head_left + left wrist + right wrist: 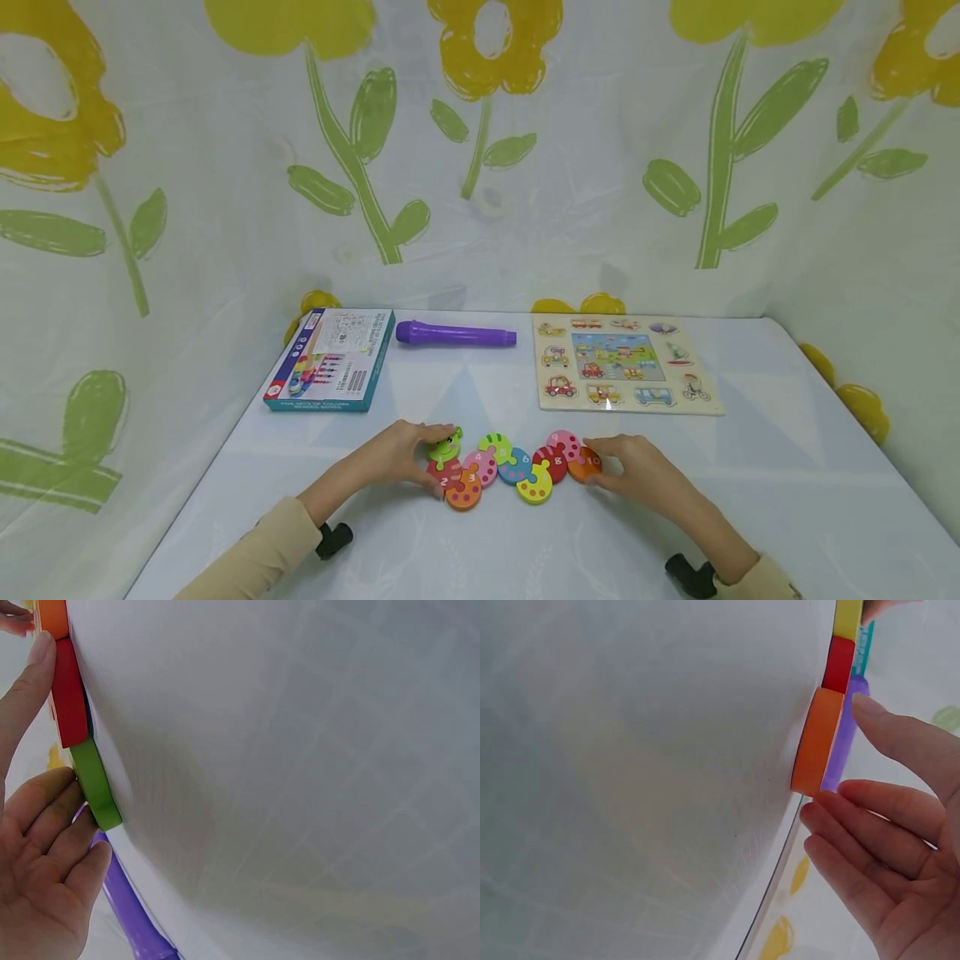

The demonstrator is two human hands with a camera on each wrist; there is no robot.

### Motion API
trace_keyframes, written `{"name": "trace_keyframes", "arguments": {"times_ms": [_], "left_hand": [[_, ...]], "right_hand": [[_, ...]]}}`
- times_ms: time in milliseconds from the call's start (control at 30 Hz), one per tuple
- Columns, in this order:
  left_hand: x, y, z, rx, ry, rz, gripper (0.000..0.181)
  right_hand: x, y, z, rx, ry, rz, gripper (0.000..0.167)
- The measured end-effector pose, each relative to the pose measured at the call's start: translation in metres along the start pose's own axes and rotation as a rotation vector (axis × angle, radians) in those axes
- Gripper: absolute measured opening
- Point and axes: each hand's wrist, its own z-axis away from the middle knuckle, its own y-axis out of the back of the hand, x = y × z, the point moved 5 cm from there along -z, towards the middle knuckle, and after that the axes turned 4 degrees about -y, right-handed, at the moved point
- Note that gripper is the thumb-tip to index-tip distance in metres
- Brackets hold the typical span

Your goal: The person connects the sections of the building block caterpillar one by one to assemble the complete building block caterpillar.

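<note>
A caterpillar number puzzle lies on the table as a zigzag row of joined round pieces. Its green smiling head is at the left end, beside a red piece marked 2. My left hand holds this end, the thumb against the red piece's side and the fingers by the head. At the other end is an orange piece marked 10. My right hand has its fingertips at that piece's edge; in the right wrist view the thumb stands slightly off it, fingers fairly straight.
Behind the puzzle stand a flat toy box at left, a purple microphone-shaped toy in the middle and a wooden vehicle picture board at right. A flower-printed curtain borders the back and sides of the white table.
</note>
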Motion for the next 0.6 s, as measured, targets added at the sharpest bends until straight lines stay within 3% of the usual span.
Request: {"name": "trace_keyframes", "arguments": {"times_ms": [233, 600], "left_hand": [[0.001, 0.000, -0.002, -0.004, -0.005, 0.010, 0.088], [-0.003, 0.003, -0.011, -0.043, -0.045, -0.016, 0.089]], "right_hand": [[0.000, -0.001, -0.003, -0.002, 0.021, 0.063, 0.045], [0.002, -0.002, -0.002, 0.002, -0.035, 0.068, 0.045]]}}
